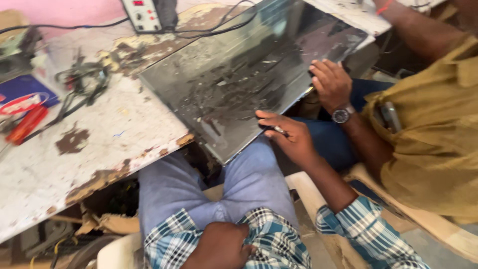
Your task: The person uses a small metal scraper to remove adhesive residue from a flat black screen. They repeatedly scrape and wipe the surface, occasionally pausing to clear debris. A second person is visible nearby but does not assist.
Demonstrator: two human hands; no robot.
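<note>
From the head camera, we see our right hand [289, 134] pinching the near edge of a grey panel [249, 74] that overhangs the worn table [99, 144]. Our left hand [221, 244] rests curled on our lap. A co-worker's hand [331, 82] touches the panel's right edge.

This is a small electronics repair workshop. A worn workbench [99, 134] with peeling white paint carries tangled wires [82, 82], a bench power supply [142, 15] with knobs and cables, red-handled tools [27, 124], and a large bare display panel [249, 69] lying flat, its surface dusty and smeared. Loose cables and scrap sit under the bench, beside plastic chairs [308, 194]
</note>
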